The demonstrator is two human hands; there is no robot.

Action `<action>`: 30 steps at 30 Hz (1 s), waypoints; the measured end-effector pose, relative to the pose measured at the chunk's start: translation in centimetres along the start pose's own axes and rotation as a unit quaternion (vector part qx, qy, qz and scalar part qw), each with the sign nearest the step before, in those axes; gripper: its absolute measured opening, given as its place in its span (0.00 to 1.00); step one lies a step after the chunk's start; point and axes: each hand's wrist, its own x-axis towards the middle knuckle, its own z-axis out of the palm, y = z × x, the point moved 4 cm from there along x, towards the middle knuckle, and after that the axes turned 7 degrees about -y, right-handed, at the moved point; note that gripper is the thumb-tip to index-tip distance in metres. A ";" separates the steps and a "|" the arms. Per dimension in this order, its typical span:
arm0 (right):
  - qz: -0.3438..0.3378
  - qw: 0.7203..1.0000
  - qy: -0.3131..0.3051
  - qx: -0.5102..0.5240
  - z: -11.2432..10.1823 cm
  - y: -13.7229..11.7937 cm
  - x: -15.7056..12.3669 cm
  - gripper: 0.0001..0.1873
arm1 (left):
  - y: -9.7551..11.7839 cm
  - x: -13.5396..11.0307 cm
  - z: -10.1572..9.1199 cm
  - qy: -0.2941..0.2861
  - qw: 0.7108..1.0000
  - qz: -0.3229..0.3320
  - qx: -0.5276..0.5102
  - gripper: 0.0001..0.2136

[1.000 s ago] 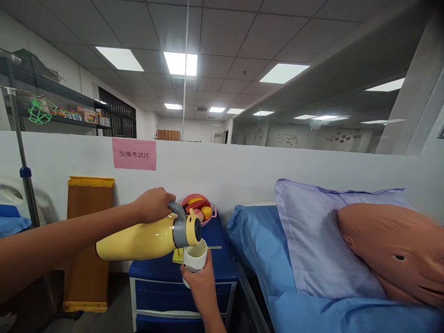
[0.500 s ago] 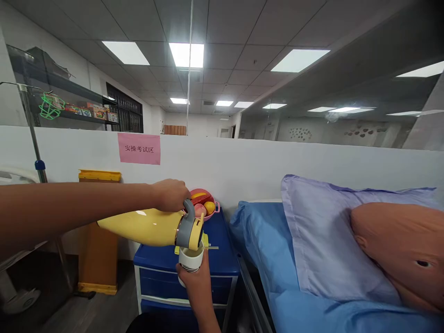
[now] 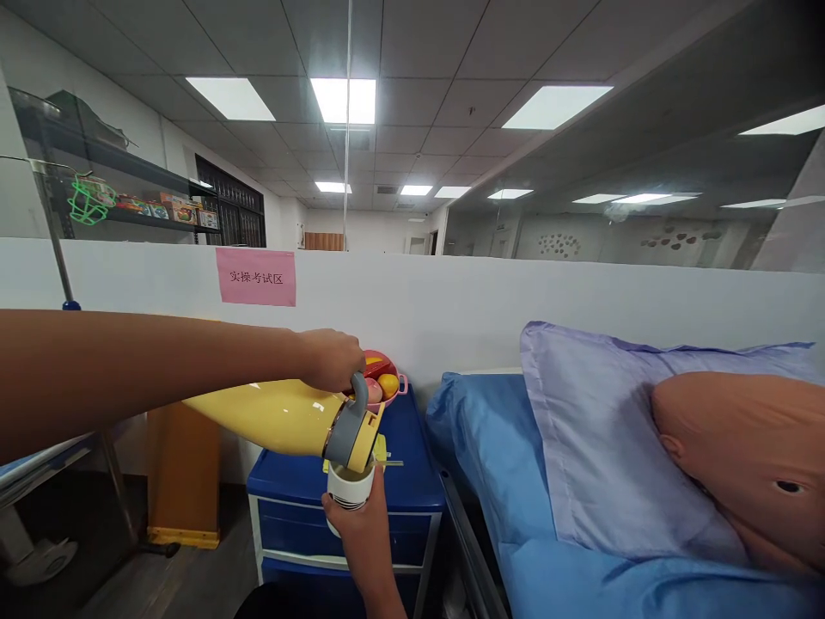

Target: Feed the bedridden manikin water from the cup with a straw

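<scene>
In the head view, the left hand (image 3: 332,359) is near the middle of the frame, its forearm coming in from the left edge. Its fingers are closed round the grey handle (image 3: 359,397) of a yellow flask (image 3: 274,417). The flask lies almost level, its body to the left and its mouth tipped down to the right, over a white cup (image 3: 348,490) just below the middle. The flask's mouth overlaps the cup's rim; whether the two touch, and whether liquid runs, I cannot tell.

The right hand (image 3: 361,524), reaching up from the bottom edge, grips the cup from below and the right, the thumb on its left side. The cup has dark stripes and stands slightly tilted in front of a blue worktop (image 3: 416,447) with drawers beneath.

On the worktop, behind the flask's mouth, are a yellow cloth (image 3: 381,447), partly hidden, and a pink basket (image 3: 403,383) of red and yellow pieces. A thin pale stick (image 3: 394,464) shows just right of the cup.

At the right of the frame, a manikin (image 3: 741,456) lies against a lilac pillow (image 3: 567,447) on a blue bed (image 3: 477,430). A pink sign (image 3: 256,277) is on the white wall (image 3: 451,301), left of centre. A brown board (image 3: 184,481) stands at the lower left.
</scene>
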 end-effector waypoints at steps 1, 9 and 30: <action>-0.003 1.000 0.003 0.002 0.0 -0.1 0.0 0.35 | 0.0 0.0 -0.2 -0.003 1.000 -0.002 -0.001 0.10; 0.026 0.999 -0.024 0.007 -0.2 -0.3 0.0 0.37 | 0.1 0.0 -0.6 -0.001 1.000 -0.002 -0.004 0.09; 0.020 1.000 -0.017 0.004 0.2 -0.4 -0.2 0.34 | 0.6 -0.7 -0.8 -0.018 1.000 0.007 0.017 0.11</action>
